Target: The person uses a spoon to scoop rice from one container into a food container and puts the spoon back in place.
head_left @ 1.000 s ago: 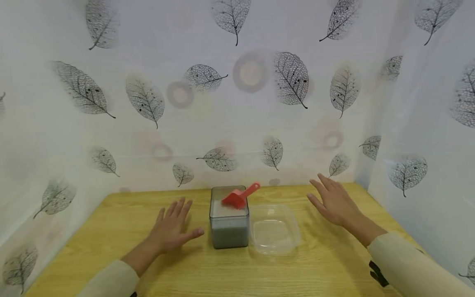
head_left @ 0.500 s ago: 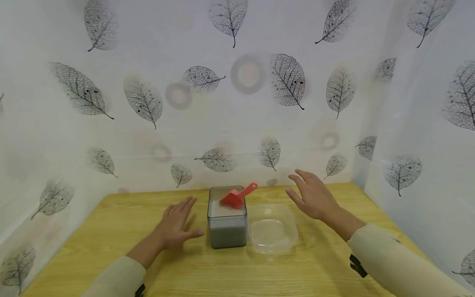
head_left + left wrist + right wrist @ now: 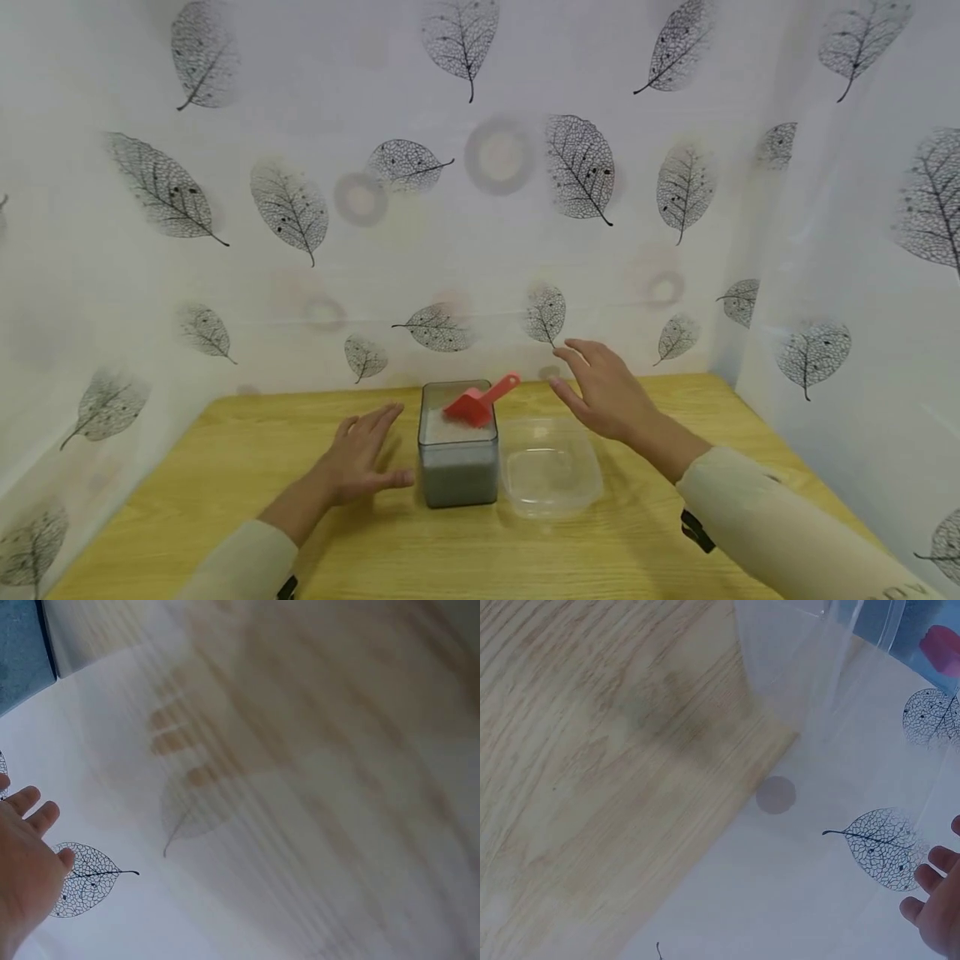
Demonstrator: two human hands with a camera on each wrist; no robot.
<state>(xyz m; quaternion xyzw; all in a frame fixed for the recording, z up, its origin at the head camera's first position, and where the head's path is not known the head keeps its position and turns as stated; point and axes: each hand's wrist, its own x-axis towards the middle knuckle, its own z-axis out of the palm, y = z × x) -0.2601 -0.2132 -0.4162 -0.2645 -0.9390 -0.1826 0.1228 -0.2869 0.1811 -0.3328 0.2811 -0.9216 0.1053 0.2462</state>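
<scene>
A grey see-through bin [image 3: 459, 475] filled with a pale granular material stands on the table. On top of that material lies a red scoop [image 3: 472, 407], its handle tilted up to the right over the rim. Just right of the bin is a clear plastic container [image 3: 551, 475]. My left hand [image 3: 358, 462] is left of the bin, fingers extended, its thumb close to the bin's side. My right hand [image 3: 609, 390] hovers behind and right of the clear container, fingers loosely extended and holding nothing. Both wrist views show the hands only at the edge.
A wooden table [image 3: 480, 554] spreads under everything. Its back and sides are enclosed by a white leaf-patterned sheet [image 3: 480, 242]. The bin and the clear container stand side by side in the middle.
My right hand has moved left, from the right side of the table toward the clear container and scoop. My left hand has turned slightly, its fingers nearer the bin.
</scene>
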